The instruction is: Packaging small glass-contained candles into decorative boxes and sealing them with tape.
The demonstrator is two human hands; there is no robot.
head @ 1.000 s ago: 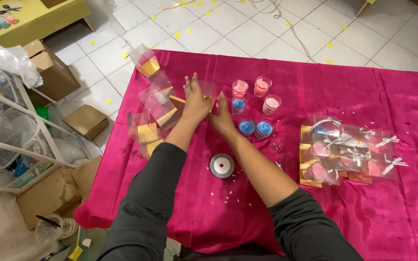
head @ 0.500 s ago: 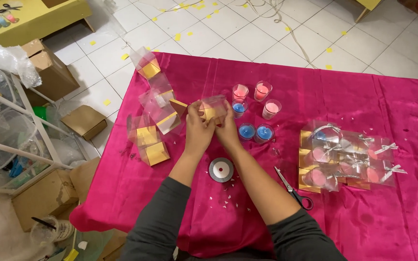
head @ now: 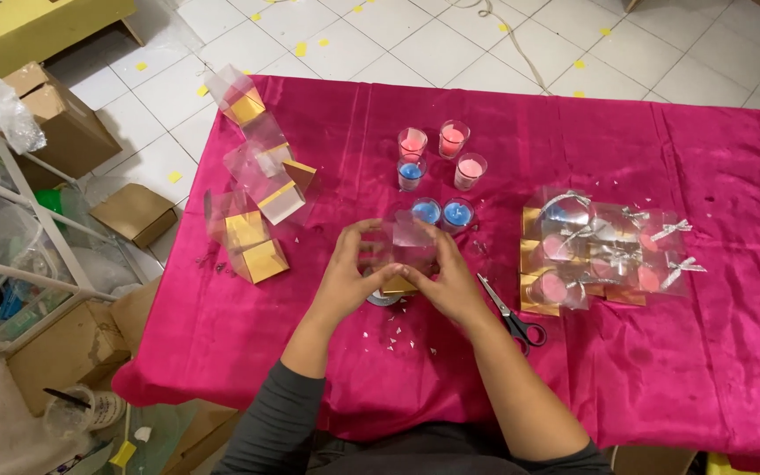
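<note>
Hands pulled nearer w/ box (head: 400, 255): clear plastic, gold base, open top.

A home craft workspace: pink-clothed table (head: 661, 369), cardboard boxes (head: 63, 123) on white tiled floor (head: 380, 35).

Black-handled scissors (head: 510, 314) are seen lying on the pink-covered desk (head: 679, 369), with ribboned finished boxes (head: 604, 255) beside them and cardboard cartons (head: 63, 123) on the tiled floor (head: 380, 35).
</note>
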